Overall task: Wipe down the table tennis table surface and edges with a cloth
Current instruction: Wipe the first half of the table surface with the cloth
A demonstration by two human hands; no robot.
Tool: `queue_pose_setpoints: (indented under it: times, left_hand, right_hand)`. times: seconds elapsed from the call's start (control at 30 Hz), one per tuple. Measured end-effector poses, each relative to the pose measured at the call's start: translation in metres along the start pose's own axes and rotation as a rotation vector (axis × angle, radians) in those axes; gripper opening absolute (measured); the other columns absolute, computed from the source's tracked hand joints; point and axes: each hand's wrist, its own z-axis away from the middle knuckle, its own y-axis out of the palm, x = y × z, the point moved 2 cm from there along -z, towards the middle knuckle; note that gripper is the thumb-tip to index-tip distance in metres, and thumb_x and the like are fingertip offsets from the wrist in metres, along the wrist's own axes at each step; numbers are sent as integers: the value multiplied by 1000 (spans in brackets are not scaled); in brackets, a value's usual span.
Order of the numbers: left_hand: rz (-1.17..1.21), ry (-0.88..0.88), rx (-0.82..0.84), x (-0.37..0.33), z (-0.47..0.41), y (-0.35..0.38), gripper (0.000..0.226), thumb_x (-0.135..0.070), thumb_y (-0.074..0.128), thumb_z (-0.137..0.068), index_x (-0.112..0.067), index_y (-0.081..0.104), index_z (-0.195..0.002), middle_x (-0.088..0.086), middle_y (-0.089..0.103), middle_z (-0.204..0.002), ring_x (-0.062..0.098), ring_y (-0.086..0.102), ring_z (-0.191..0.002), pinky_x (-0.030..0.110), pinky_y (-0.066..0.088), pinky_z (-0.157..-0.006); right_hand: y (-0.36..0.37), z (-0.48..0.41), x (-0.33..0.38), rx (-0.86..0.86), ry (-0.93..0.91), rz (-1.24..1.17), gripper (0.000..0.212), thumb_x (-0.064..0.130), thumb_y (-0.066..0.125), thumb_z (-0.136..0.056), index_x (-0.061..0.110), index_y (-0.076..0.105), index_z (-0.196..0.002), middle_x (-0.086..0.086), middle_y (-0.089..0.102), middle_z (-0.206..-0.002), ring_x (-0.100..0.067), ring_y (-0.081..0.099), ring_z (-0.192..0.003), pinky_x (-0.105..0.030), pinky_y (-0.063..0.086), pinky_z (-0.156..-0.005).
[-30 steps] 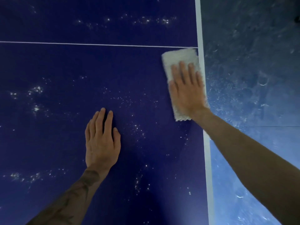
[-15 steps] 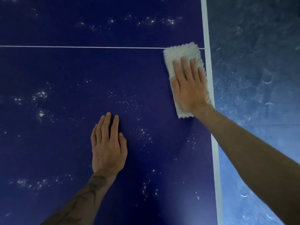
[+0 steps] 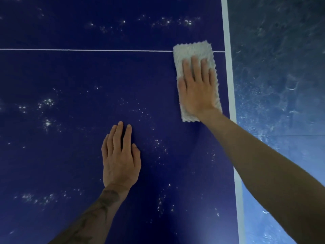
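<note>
Blue bench [image 3: 70,76] shows specks [image 3: 47,103] at nine o'clock. At two o'clock, right hand [image 3: 197,88], grip flat and apart, presses cloth [image 3: 191,48]; left hand [image 3: 121,155] rests flat, empty. Judged mid-wipe; next stroke should cover specks.

A marbled blue-grey floor [image 3: 281,50] showed, crossed by a thin tile seam [image 3: 299,135]. Beyond the seam the floor was darker and bore a pale curved scuff [image 3: 293,88]. Nearer than the seam it was brighter blue, with a second scuff [image 3: 265,212].

cloth [image 3: 192,50] middle hidden under right hand [image 3: 197,88], its underside unseen; table [image 3: 70,76] cut off left, top, bottom
</note>
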Motion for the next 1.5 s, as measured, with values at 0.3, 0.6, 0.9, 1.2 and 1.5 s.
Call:
queue_pose_setpoints:
  times: [0.3,0.6,0.9,1.2,1.5]
  left_hand:
    - [7,-2,0,0,-1,-1,55,-26,33,-107,-10,36,-160,12,29,-170,31,25,-158,52,22,-129]
    - [-2,-6,5,-3,-1,-3,55,-25,34,-107,-9,37,-160,12,29,-169,32,26,-157,52,23,-128]
    - [14,-7,3,-4,-2,-5,54,-24,35,-107,-8,39,-159,14,32,-168,33,28,-157,54,25,-127]
    - [12,8,3,-4,-1,-7,55,-27,33,-108,-8,37,-160,14,30,-169,33,26,-157,53,23,-128]
    - [16,7,-9,-4,-1,-5,54,-23,35,-108,-8,37,-159,14,31,-169,32,26,-158,52,22,-129]
  right_hand:
    - [10,58,0,62,-397,112,62,46,17,-115,25,8,-172,-6,3,-180,-33,-1,-166,-55,7,-133]
    - [14,45,52,41,-311,45,63,45,14,-114,23,7,-172,-9,2,-180,-35,-2,-165,-55,6,-133]
    - [-2,29,-17,-5,6,13,64,47,14,-114,23,4,-172,-7,-1,-180,-31,-3,-166,-52,0,-134]
    - [18,114,7,56,-384,72,62,44,21,-115,23,12,-172,-6,5,-180,-32,2,-166,-53,6,-134]
    - [7,55,12,-23,63,-29,65,46,15,-114,21,2,-172,-11,-1,-180,-36,-5,-165,-54,0,-134]
